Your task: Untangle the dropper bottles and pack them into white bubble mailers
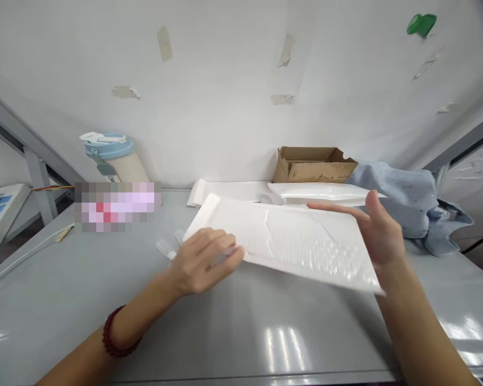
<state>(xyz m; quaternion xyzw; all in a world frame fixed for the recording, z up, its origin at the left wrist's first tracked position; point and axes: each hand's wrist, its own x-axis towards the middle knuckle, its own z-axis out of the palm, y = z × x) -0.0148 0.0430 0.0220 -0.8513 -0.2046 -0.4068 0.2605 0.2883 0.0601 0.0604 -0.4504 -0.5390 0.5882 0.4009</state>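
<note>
Both hands grasped one white padded mailer (301, 241) above the grey table (104, 311). Left hand (203, 260): fingers curled over the mailer's near left edge, pinching it. The hand was slightly blurred, so the exact finger placement could not be told. A dark red bracelet (115, 335) circled that wrist. Right hand (380, 236): palm set against the mailer's right edge, thumb raised above the top face, index finger stretched along the far edge.

The mailer was held clear of the table and tilted, its length running from far left to near right. Bubble texture showed through the skin toward the right end. Its flap (203, 212) stood open at the far left end.

Behind the mailer, more white mailers lay flat in two piles. The left pile (229, 190) rested near the wall (225, 107). The right pile (322, 192) rested just in front of an open cardboard box (312, 163). A crumpled blue cloth (410, 198) lay beside the box, to its right.

A jug (112, 155) with a blue lid stood at the far left, close to the wall. Small white strips (167, 247) lay on the table just beyond the left hand. Scraps of tape (164, 43) clung to the wall, and a green object (421, 24) showed at the upper right.
</note>
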